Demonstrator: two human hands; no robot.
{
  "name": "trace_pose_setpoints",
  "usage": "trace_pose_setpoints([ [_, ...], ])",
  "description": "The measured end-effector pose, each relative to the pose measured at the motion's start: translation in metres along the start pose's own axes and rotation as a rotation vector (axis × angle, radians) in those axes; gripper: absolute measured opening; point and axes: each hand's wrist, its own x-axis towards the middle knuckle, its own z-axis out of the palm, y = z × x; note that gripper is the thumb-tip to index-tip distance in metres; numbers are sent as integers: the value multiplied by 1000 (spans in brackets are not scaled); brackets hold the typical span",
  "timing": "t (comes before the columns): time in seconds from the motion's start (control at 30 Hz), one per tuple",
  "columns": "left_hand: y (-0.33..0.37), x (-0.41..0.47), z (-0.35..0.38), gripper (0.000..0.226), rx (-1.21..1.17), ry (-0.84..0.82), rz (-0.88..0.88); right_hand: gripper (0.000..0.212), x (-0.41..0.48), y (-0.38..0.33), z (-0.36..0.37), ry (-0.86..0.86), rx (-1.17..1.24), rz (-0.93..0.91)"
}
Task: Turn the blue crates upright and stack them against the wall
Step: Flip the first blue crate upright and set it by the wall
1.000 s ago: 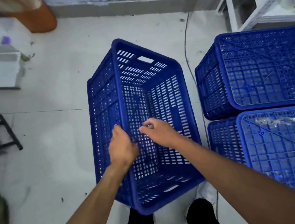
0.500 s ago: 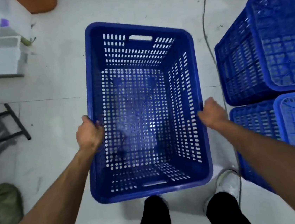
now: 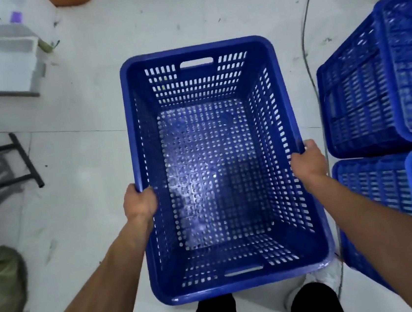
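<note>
A blue perforated crate (image 3: 198, 54) is upright in front of me, its open top facing the camera and nothing inside. My left hand (image 3: 139, 203) grips its left rim. My right hand (image 3: 308, 163) grips its right rim. Two more blue crates lie upside down on the floor at the right, one farther away (image 3: 362, 92) and one nearer (image 3: 377, 185), their ribbed bottoms facing up.
White boxes (image 3: 2, 66) sit at the upper left. A black metal frame (image 3: 24, 161) lies at the left, with an olive bag (image 3: 1, 286) below it. A grey cable (image 3: 307, 49) runs along the floor between the crates. My legs and a white shoe (image 3: 326, 274) show below the crate.
The crate went from tilted on its side to upright. My hands moved from inside it to its left and right rims, and it now sits a little lower in view.
</note>
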Motion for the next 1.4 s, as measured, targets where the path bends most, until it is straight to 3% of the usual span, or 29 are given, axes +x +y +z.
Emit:
trace_pose_setpoints([
  [0.17, 8, -38, -27, 13, -83, 59, -33, 26, -21, -36, -39, -14, 131, 37],
  [0.43, 59, -134, -125, 12, -183, -11, -70, 15, -110, -118, -136, 59, 190, 35],
  [0.53, 73, -156, -170, 18, -200, -56, -94, 21, -140, -151, -165, 74, 162, 50],
  [0.6, 90, -172, -201, 24, -142, -73, -55, 24, -157, -174, -184, 68, 136, 50],
  [0.73, 122, -211, -250, 63, 99, -73, 81, 35, -202, -209, -233, 140, 141, 0],
  [0.87, 151, -243, -278, 58, 147, -161, 68, 34, -237, -248, -290, 211, 102, -70],
  [1.0, 204, -251, -294, 51, 24, -169, 56, 29, -233, -302, -323, 263, 101, -183],
  [1.13, 231, -245, -294, 53, 60, -149, 66, 22, -210, -340, -328, 265, 123, -241],
  [1.27, 268, -233, -275, 42, 39, -122, 55, 22, -168, -383, -330, 233, 92, -289],
  [1.4, 305, -221, -247, 45, 20, -69, 2, 24, -125, -429, -341, 172, 72, -331],
])
